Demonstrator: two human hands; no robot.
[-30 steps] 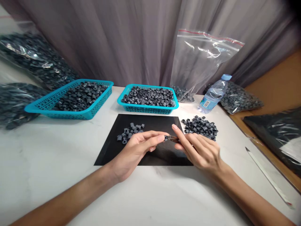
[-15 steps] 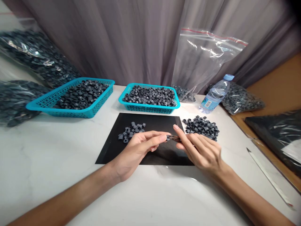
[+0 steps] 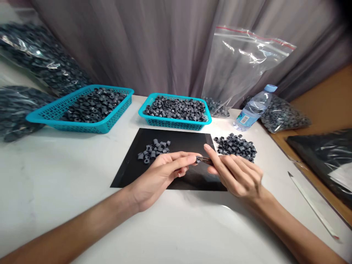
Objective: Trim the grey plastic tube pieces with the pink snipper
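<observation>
Between thumb and fingertips, my left hand [image 3: 162, 170] pinches a small dark grey ring [image 3: 197, 160]. My right hand [image 3: 238, 172] is closed around a slim metal tool [image 3: 205, 160], its index finger raised; the tool's tip touches the ring. Both hands are over a black mat [image 3: 129, 170]. On the mat, left of the hands, lies a small pile of grey rings [image 3: 154, 148]. A larger pile of rings [image 3: 238, 146] rests on the white table just beyond my right hand.
Two turquoise baskets [image 3: 107, 126] [image 3: 176, 123] full of rings stand at the back. A water bottle [image 3: 253, 110], an upright clear bag [image 3: 236, 69] and a filled bag [image 3: 284, 115] are back right. Filled bags [image 3: 46, 58] lean at left. A white strip [image 3: 315, 207] lies right.
The view has shifted slightly. The hands keep nearly the same pose, with the tool tip still at the ring.
</observation>
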